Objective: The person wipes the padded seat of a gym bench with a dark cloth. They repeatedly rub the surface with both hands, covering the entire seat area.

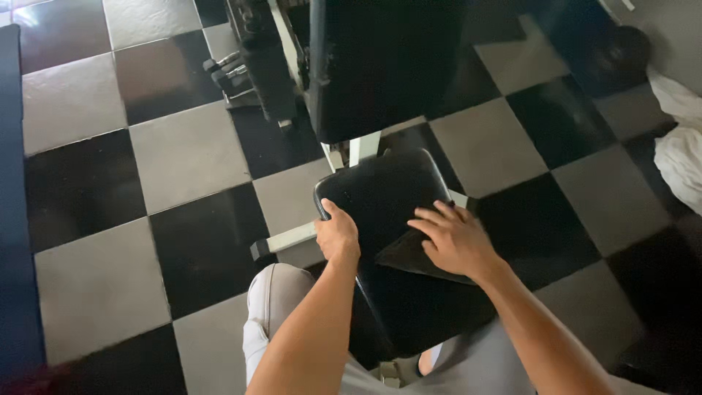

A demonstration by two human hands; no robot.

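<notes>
A black padded bench seat (380, 192) on a white metal frame (289, 240) stands in front of me. My left hand (337, 234) grips the seat's left edge, thumb on top. My right hand (452, 238) lies flat with spread fingers on a dark cloth (409, 256) that rests on the seat. A black upright back pad (380, 66) rises behind the seat. My knees in light grey trousers (274, 300) show below.
The floor is a checkerboard of black and grey tiles (186, 157). Dumbbells on a rack (234, 73) stand at the top left of the bench. White cloth (680, 153) lies at the right edge, and a dark blue mat (13, 219) runs along the left.
</notes>
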